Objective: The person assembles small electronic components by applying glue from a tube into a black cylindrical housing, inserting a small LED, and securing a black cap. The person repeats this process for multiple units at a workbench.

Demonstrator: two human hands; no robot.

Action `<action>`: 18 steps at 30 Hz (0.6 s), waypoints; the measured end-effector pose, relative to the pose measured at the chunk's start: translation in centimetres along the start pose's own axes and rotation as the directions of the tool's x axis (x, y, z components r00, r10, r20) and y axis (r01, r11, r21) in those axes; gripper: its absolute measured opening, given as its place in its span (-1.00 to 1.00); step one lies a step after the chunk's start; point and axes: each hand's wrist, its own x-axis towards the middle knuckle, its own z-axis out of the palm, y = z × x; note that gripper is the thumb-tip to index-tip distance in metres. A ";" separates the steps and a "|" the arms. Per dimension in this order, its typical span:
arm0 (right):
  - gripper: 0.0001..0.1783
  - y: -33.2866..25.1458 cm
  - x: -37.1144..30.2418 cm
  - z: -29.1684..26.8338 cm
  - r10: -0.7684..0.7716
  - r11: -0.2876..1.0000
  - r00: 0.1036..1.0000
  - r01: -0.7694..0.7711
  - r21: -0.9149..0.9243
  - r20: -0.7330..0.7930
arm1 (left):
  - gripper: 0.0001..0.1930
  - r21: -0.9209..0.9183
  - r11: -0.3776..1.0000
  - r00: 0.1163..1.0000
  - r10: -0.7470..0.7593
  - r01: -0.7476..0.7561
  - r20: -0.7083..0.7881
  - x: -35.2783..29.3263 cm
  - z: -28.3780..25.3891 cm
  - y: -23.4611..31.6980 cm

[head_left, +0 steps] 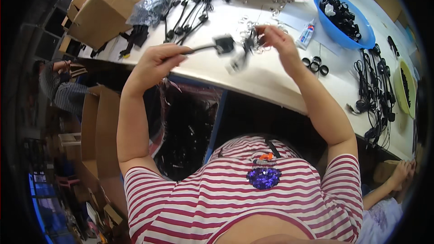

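Note:
Over the table's front edge, my left hand [158,63] pinches a thin black cable [201,49]. A square black piece [224,44] sits at its far end, blurred by motion. To the right, my right hand [280,40] is closed at its fingertips beside a dark, smeared piece [248,45]; exactly what those fingers grip is unclear. A clear, shiny blurred bit [236,64] hangs between the hands. Behind my right hand lie scattered small clear rings [260,47]. Several black rings [315,65] rest on the white table [271,79] near my right wrist.
A blue basin [368,39] of black parts stands at the right, with a tube [306,35], black cables [373,90] and a yellow bowl [409,104] nearby. More cables [185,20] and a carton [106,11] are at the left. Another person's hands [401,174] show lower right.

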 end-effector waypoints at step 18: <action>-0.83 0.1 -15.0 6.1 0.333 0.941 0.943 -0.333 0.063 0.011 | -0.47 -0.909 0.299 0.846 -0.363 -0.291 -0.391 -6.0 15.3 0.9</action>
